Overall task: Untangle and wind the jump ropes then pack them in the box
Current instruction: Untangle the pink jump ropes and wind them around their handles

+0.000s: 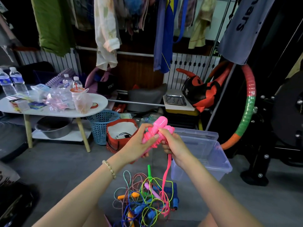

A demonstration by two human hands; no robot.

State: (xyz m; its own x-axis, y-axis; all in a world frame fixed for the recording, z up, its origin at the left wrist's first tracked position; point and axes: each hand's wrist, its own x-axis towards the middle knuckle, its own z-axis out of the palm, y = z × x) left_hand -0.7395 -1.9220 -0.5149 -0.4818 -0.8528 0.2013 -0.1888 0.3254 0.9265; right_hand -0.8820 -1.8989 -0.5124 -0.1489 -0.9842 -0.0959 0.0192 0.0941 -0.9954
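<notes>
Head view: left hand (139, 142) curls round the pink handles (158, 127); right hand (174, 145) pinches their cord (167, 171), which trails into the tangle (142, 200) beside the box (211, 163). Handles likely light and rigid, cord limp. Grip the handles and keep the cord taut.

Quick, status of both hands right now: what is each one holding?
Left hand: closed around the pink handles.
Right hand: closed on the same pink handles, with the pink cord hanging below it.
</notes>
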